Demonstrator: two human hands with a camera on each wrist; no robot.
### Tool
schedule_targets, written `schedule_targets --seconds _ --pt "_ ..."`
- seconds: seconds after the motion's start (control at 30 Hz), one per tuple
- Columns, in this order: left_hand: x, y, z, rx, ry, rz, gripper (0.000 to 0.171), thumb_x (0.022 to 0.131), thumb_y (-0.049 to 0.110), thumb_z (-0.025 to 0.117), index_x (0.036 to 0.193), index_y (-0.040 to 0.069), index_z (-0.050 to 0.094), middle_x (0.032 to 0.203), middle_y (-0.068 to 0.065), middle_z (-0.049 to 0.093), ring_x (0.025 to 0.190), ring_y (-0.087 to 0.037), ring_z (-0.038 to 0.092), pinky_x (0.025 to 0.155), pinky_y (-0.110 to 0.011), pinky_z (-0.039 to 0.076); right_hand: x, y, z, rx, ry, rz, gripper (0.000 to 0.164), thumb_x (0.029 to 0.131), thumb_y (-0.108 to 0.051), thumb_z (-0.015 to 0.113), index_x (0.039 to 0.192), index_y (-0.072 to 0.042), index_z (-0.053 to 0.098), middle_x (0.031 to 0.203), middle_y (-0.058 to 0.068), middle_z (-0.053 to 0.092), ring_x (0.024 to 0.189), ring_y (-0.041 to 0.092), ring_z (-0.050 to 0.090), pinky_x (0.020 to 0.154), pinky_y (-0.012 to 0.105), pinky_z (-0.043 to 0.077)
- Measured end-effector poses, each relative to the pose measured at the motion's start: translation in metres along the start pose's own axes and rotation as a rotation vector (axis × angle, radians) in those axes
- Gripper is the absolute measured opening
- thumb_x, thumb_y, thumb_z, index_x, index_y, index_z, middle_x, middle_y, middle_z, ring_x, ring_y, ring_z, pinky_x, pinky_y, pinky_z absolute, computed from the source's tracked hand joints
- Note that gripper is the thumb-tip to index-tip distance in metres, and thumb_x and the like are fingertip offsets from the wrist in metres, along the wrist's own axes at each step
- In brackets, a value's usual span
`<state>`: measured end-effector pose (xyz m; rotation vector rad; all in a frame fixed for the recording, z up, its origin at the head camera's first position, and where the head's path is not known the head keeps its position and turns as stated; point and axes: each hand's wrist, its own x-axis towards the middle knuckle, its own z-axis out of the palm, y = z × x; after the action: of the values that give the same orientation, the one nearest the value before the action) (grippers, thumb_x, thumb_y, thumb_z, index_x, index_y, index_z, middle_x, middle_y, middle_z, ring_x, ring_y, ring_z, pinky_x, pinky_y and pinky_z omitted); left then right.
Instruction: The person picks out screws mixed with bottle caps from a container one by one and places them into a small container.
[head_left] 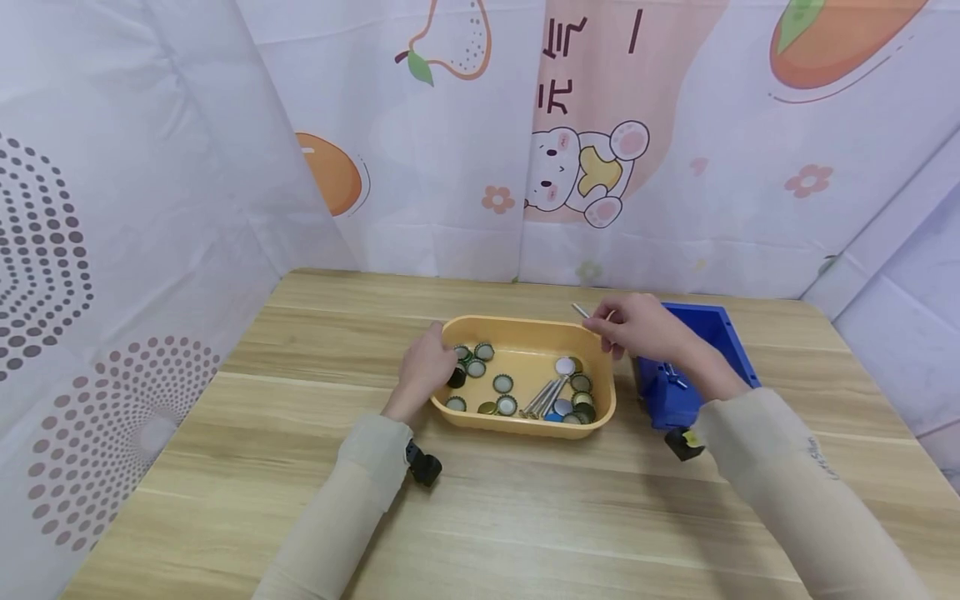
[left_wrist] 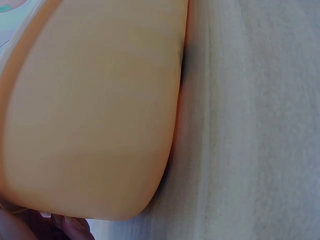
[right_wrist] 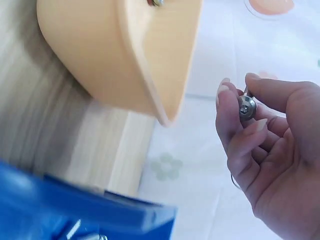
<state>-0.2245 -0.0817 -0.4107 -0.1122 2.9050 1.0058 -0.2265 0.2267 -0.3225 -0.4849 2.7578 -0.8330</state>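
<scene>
A yellow plastic basket sits on the table with bottle caps and several long screws inside. At its left end my left hand grips the rim; the left wrist view shows the basket's outer side wall and some fingers at the corner. Over the basket's right end, my right hand pinches a silver screw between thumb and fingers. Its round head faces the right wrist camera.
Beside the basket on the right stands a blue bin, partly behind my right forearm, with metal screws in it. A printed curtain hangs at the table's back edge. Bare wooden tabletop lies in front.
</scene>
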Motion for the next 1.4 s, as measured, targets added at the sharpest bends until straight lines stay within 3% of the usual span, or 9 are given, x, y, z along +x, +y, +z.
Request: schedule_targets --seconds 0.43,0.6,0.83,1.13,1.23,1.4 --pt "0.000 0.000 0.000 -0.012 -0.002 0.012 0.044 0.091 0.014 0.053 0.134 0.004 0.050 0.086 -0.010 0.061 0.075 -0.025 0.059 0.060 -0.031 0.042 -0.020 0.027 -0.029 -0.019 0.104 0.037 0.033 0.100 -0.032 0.056 0.092 -0.001 0.065 0.069 0.006 0.066 0.057 0.014 0.064 0.056 0.026 0.053" --pt "0.000 -0.001 0.000 -0.013 -0.007 0.012 0.047 0.091 0.013 0.053 0.137 0.004 0.048 0.090 -0.011 0.063 0.072 -0.024 0.059 0.057 -0.029 0.042 -0.022 0.040 -0.033 0.009 0.131 0.055 0.033 0.101 -0.027 0.055 0.098 0.005 0.063 0.068 0.007 0.066 0.058 0.013 0.064 0.055 0.025 0.054" --pt "-0.001 0.000 0.000 -0.012 0.003 0.015 0.046 0.091 0.012 0.052 0.136 0.003 0.049 0.087 -0.011 0.062 0.072 -0.025 0.059 0.057 -0.029 0.042 -0.027 0.055 -0.038 0.011 0.151 0.144 0.034 0.101 -0.025 0.053 0.102 0.009 0.061 0.069 0.006 0.067 0.059 0.010 0.064 0.057 0.023 0.052" --pt "-0.002 0.001 -0.002 -0.015 -0.004 0.017 0.047 0.091 0.013 0.052 0.136 0.003 0.048 0.088 -0.012 0.062 0.069 -0.024 0.058 0.054 -0.028 0.041 -0.031 0.070 -0.030 -0.110 0.154 0.230 0.034 0.099 -0.023 0.055 0.087 0.006 0.066 0.061 0.001 0.068 0.056 0.013 0.065 0.055 0.026 0.049" --pt "0.000 0.000 -0.001 -0.009 -0.006 0.019 0.047 0.091 0.013 0.053 0.137 0.004 0.049 0.090 -0.012 0.064 0.069 -0.023 0.059 0.052 -0.027 0.042 -0.031 0.072 -0.026 -0.136 0.120 0.262 0.037 0.099 -0.025 0.054 0.082 0.005 0.068 0.060 0.002 0.068 0.056 0.014 0.066 0.059 0.030 0.051" --pt "0.000 -0.001 0.000 -0.011 -0.006 0.012 0.046 0.091 0.013 0.052 0.136 0.005 0.049 0.091 -0.012 0.064 0.068 -0.022 0.059 0.051 -0.027 0.042 -0.031 0.075 -0.021 -0.134 0.076 0.320 0.040 0.101 -0.027 0.051 0.081 0.005 0.068 0.064 0.008 0.071 0.062 0.021 0.071 0.078 0.049 0.054"
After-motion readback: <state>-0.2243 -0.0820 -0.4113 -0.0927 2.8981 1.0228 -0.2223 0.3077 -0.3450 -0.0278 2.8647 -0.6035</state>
